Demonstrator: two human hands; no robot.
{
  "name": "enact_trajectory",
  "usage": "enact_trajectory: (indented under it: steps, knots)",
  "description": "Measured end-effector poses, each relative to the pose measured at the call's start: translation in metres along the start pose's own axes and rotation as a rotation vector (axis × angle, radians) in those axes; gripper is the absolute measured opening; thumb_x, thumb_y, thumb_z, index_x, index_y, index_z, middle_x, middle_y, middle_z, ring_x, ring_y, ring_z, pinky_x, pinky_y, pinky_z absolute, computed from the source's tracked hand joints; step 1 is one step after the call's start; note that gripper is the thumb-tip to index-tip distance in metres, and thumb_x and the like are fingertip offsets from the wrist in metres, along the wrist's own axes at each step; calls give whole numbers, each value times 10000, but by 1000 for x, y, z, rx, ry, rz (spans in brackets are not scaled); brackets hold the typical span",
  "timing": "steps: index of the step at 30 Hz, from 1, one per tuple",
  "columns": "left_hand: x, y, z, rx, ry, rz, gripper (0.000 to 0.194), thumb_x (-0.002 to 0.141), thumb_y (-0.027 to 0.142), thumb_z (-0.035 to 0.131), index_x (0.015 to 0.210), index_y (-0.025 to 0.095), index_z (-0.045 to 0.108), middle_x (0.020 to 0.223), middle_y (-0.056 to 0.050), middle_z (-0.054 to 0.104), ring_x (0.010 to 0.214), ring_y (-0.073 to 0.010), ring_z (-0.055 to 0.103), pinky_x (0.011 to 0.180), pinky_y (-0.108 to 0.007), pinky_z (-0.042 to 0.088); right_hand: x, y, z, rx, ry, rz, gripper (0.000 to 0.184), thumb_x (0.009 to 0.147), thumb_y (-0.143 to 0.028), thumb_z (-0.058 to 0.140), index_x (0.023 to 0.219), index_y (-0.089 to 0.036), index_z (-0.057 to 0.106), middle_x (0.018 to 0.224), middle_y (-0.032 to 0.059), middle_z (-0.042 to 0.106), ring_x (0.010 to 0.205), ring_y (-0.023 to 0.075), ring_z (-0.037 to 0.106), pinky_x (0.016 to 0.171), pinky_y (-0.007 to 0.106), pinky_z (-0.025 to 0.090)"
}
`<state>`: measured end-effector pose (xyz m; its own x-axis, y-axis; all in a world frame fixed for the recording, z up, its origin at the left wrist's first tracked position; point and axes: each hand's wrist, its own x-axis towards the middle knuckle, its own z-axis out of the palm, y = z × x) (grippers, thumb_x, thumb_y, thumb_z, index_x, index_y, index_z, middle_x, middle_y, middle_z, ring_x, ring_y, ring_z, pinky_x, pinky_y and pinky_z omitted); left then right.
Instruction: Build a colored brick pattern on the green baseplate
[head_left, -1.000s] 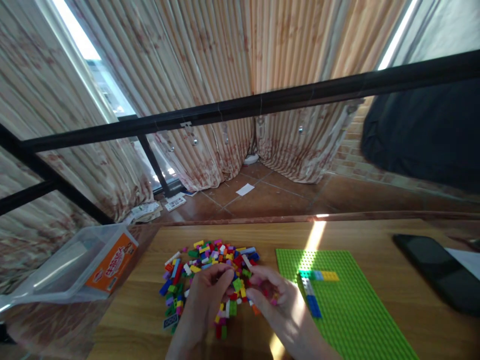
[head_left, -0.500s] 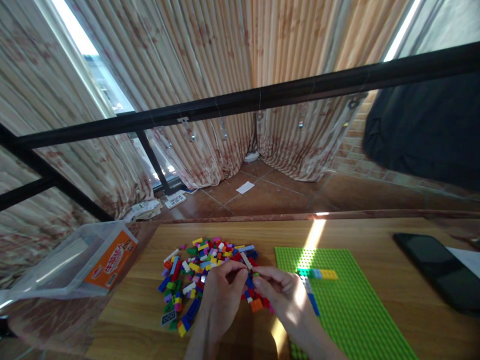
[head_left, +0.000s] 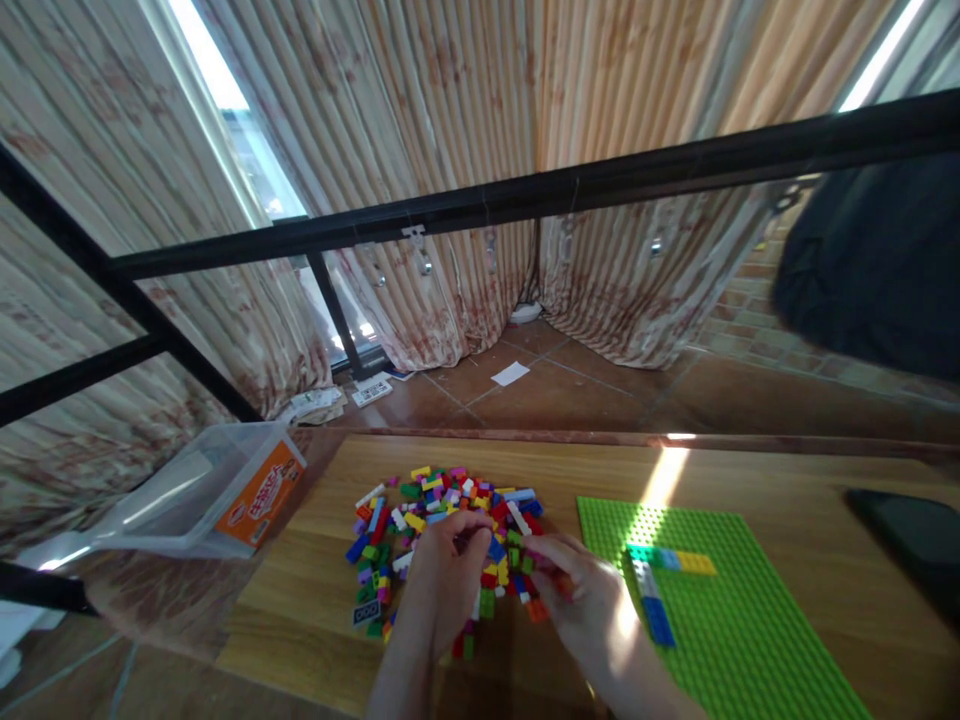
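A heap of small toy building bricks [head_left: 415, 521] in many colours lies on the wooden table. My left hand [head_left: 444, 575] is over its near side, thumb and forefinger pinched together; whatever is between them is too small to make out. To the right, my right hand [head_left: 589, 605] has its fingers curled at the heap's edge, close to some lime-green bricks [head_left: 514, 556]. What those fingers hold is hidden. A green baseplate [head_left: 731, 610] lies right of this hand. On it, a row of teal, light-blue and yellow bricks [head_left: 675, 559] meets a grey and blue row [head_left: 655, 608] at a corner.
A clear plastic bin [head_left: 191, 490] with an orange label stands left of the wooden table [head_left: 300, 620]. A dark phone-like slab [head_left: 911, 545] lies at the table's right. Beyond are a black metal rail [head_left: 480, 203] and patterned curtains [head_left: 450, 110].
My fingertips have moved apart, the right hand shifting away from the left. The head view has swung left, so the table and baseplate appear farther right.
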<state>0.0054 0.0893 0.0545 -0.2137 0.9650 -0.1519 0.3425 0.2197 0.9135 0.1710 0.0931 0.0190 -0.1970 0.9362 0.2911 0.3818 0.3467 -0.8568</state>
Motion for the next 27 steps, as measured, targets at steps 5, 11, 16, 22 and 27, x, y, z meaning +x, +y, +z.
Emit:
enact_trajectory:
  steps: [5, 11, 16, 22, 27]
  knots:
    - [-8, 15, 1, 65, -31, 73, 247, 797, 300, 512, 890, 168, 699, 710, -18, 669, 633, -143, 582, 553, -225, 413, 0, -9, -5, 39, -12, -6, 273, 767, -208, 555, 1005, -231, 686, 921, 37, 713, 742, 155, 686, 661, 243, 570]
    - [-20, 31, 15, -2, -145, 122, 249, 806, 248, 485, 888, 172, 708, 774, -29, 682, 692, -145, 606, 597, -219, 437, -2, -6, -8, 74, -44, 61, 280, 786, -356, 593, 1020, -238, 692, 888, 37, 742, 692, 167, 700, 615, 239, 582]
    - [-20, 21, -18, 134, -111, 145, 227, 802, 263, 479, 788, 178, 690, 725, -13, 663, 675, -140, 585, 609, -224, 414, -5, -4, -12, 81, 19, 194, 316, 763, -436, 616, 991, -234, 699, 849, 44, 753, 694, 197, 708, 586, 241, 585]
    - [-32, -9, -80, 511, 37, -133, 105, 612, 150, 595, 691, 175, 659, 618, 8, 616, 610, -147, 558, 548, -227, 330, -8, -10, -12, 78, 46, 215, 353, 731, -479, 618, 978, -243, 707, 828, 49, 756, 693, 225, 709, 545, 257, 580]
    - [-43, -9, -74, 715, 84, -153, 126, 575, 146, 629, 685, 204, 648, 656, 2, 627, 664, -174, 569, 581, -246, 299, -8, -12, -6, 53, 37, 219, 362, 751, -483, 596, 999, -238, 694, 845, 46, 754, 714, 221, 710, 568, 262, 577]
